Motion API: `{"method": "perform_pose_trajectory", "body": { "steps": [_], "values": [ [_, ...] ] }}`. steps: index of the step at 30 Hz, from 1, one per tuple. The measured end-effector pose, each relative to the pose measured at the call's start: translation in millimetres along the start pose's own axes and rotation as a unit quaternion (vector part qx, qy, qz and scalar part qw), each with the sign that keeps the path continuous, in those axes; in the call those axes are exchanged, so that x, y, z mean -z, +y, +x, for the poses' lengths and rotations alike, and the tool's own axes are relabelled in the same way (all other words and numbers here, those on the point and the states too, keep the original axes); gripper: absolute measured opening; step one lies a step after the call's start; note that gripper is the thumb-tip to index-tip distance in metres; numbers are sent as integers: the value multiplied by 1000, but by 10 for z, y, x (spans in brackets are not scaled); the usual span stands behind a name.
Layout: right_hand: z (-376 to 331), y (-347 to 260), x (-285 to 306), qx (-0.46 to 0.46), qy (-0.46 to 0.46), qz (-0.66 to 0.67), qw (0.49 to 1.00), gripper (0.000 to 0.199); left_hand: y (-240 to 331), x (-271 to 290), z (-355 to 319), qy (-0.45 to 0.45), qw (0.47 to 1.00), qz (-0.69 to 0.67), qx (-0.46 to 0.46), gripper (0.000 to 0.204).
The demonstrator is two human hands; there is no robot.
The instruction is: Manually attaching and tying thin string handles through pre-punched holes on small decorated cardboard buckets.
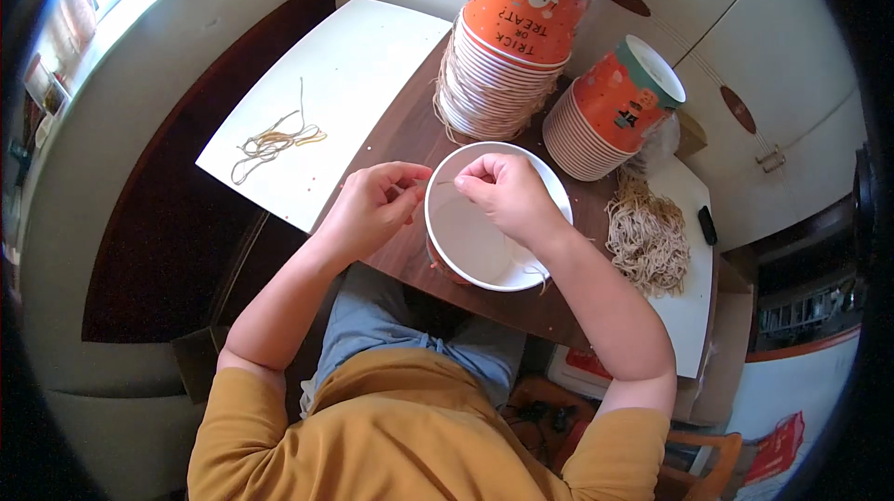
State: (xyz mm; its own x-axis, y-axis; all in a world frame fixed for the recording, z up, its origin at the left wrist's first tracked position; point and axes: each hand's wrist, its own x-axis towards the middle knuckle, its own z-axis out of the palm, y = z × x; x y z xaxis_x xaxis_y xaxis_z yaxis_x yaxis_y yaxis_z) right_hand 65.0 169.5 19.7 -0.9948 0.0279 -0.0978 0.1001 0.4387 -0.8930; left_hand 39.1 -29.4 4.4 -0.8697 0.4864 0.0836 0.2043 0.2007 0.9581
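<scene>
An open white-lined paper bucket (475, 245) stands upright at the table's front edge, between my forearms. My left hand (377, 203) is closed at the left of its rim, thumb and fingertips pinched together. Over the bucket's opening, my right hand (507, 194) pinches too. A thin pale cord (443, 182) runs between the fingertips at the left wall, only faintly visible. At the lower right of the rim, a short cord end (538, 275) shows. The bucket's outer side is mostly hidden from above.
Behind stands a tall upside-down stack of orange buckets (531, 12) with cords hanging round it. A shorter stack (615, 110) is to its right. A cord pile (647, 236) lies at right, a smaller bunch (279, 140) on the left white board (363, 54). Cabinet doors (736, 17) stand behind.
</scene>
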Motion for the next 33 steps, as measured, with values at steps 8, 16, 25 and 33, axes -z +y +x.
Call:
{"method": "perform_pose_trajectory", "body": {
  "steps": [8,16,25,33],
  "values": [
    [15,-47,-51,-25,-30,6,999,12,13,-3,26,-4,1000,10,-10,21],
    [0,-147,-61,-3,-57,-29,998,19,54,34,68,-3,973,182,-141,13],
    [-744,-502,19,209,-53,-393,894,45,294,205,-361,-25,981,156,-110,9],
    [-721,-458,124,243,-113,-344,900,15,118,39,-394,-144,965,-184,-120,14]
  ]
}}
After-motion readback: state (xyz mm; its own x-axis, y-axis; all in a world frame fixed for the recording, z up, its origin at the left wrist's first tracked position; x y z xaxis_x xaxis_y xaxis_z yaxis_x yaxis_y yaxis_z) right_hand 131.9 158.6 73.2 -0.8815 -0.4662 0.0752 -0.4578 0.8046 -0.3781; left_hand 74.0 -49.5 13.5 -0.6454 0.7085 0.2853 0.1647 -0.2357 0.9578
